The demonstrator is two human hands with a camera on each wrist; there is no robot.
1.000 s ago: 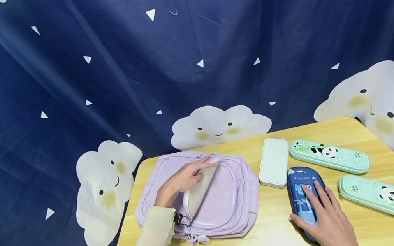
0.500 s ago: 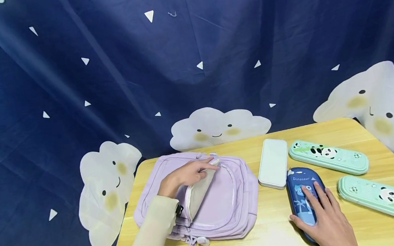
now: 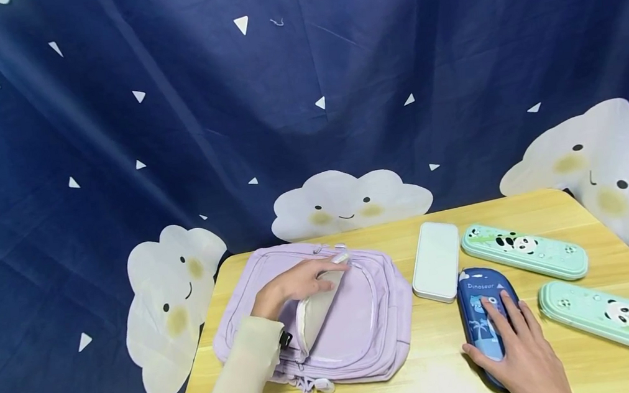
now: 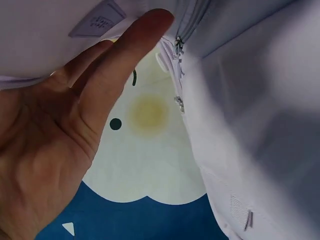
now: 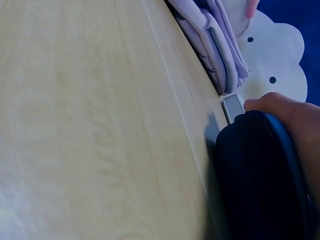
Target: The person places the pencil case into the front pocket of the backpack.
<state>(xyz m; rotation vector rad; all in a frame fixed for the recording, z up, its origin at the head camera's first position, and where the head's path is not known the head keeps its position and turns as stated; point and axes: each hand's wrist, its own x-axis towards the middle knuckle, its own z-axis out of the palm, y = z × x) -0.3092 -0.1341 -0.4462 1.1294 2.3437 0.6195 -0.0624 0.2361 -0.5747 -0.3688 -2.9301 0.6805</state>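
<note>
As before, right hand point(image 3: 525, 353) on case point(image 3: 480, 328).

Two mint-green oblong panda-print cases point(image 3: 524, 253) point(image 3: 612, 323). One dark-blue rounded case point(image 3: 478, 322) lettered "Dinosaur". One white rectangular box point(image 3: 436, 262). One lilac fabric backpack point(image 3: 353, 321). Two bare hands point(image 3: 291, 284) point(image 3: 525, 353). One yellowish wooden tabletop point(image 3: 431, 351). One navy backdrop point(image 3: 309, 131), three printed smiling clouds point(image 3: 348, 201).

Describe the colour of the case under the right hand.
The case is dark and lighter blue; the head view shows it best.
</note>
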